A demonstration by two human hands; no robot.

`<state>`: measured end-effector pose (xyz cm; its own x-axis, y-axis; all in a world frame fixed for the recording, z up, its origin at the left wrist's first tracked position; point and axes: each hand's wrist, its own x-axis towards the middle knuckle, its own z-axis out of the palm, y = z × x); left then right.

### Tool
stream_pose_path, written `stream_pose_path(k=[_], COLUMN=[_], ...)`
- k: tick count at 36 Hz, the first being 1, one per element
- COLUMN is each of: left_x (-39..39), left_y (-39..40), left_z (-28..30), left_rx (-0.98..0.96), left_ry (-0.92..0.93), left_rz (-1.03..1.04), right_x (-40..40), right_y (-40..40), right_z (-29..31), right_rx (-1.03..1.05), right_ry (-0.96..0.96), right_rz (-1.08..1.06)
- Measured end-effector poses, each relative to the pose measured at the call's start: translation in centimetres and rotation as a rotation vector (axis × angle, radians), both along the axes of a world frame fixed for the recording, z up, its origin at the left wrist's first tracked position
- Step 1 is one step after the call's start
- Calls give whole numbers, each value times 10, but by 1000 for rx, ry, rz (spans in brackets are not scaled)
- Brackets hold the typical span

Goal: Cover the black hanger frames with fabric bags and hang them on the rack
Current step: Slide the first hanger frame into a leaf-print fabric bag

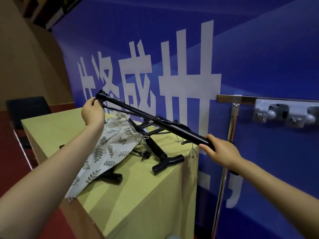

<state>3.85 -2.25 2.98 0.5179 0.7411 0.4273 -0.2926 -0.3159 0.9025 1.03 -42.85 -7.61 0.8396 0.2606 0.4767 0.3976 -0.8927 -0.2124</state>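
Holding a black frame (155, 119) up off the table (138, 195), slanting from upper left down to lower right. Left hand (92, 111) pinching the frame's upper end at its knobbed tip, fingers curled round the thin rods there. Right hand (218, 150) wrapped round the thick lower tube, thumb on top. Frame folded, with two thinner rods running beside the main tube and crossing it near the middle. Below it, on the table, more frames (155, 150) lying in a tangle, one with a T-shaped foot (168, 162) pointing toward the table's near right edge. Leaf-print bag (107, 149) draped partly over that pile, its lower end hanging past the table's left edge, a drawstring showing near its mouth. Another black foot (113, 177) poking out from under the bag. Chrome rack (229, 135) standing just right of the table, its bar running along a blue banner (267, 57) with large white characters. Grey hook plate (283, 112) mounted on the bar. Dark chair (27, 109) beyond the table's far left corner.
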Motion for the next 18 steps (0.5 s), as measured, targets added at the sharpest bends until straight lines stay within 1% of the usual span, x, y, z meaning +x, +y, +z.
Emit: stream_pose_path(k=[6, 9, 12, 15, 18], left_x=[-2, -1, -3, -7, -9], left_y=[-17, -25, -38, -52, -58], left_z=[-10, -1, 8, 7, 0], left_rx=[-64, -68, -28, -3, -32], left_ry=[-56, -114, -140, -149, -155], left_rz=[-80, -119, -151, -173, -177], right_x=[0, 0, 0, -1, -1], right_y=[11, 18, 27, 33, 33], right_z=[5, 8, 14, 17, 17], right_rx=[-14, 42, 89, 123, 142], right_ry=[28, 67, 92, 111, 141], right_rz=[25, 70, 84, 83, 106])
